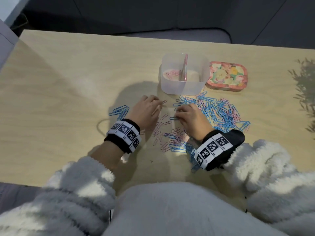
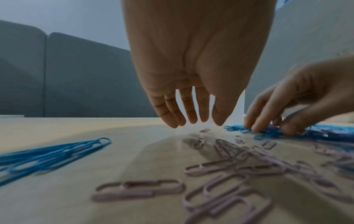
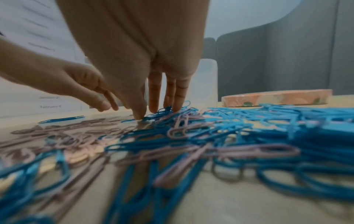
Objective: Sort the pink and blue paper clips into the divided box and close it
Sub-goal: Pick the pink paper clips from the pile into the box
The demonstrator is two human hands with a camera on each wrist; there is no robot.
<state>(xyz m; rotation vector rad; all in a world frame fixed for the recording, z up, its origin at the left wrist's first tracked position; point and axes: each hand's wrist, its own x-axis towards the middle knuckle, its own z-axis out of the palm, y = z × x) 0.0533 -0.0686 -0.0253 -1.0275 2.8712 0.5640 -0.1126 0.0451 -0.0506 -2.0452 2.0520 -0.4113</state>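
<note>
The left grip (image 1: 146, 110) hovers with relaxed, straight fingers over scattered pink paper clips (image 1: 167, 133), holding nothing; the right grip (image 1: 191, 119) presses released fingertips (image 3: 139, 115) into the edge of the blue paper clips (image 1: 221, 113) heaped on the desk (image 1: 68, 82). Beyond both stands the translucent divided box (image 1: 185, 86), pink clips in its left compartment. Its floral lid (image 1: 227, 75) lies just beside it, to the right.
</note>
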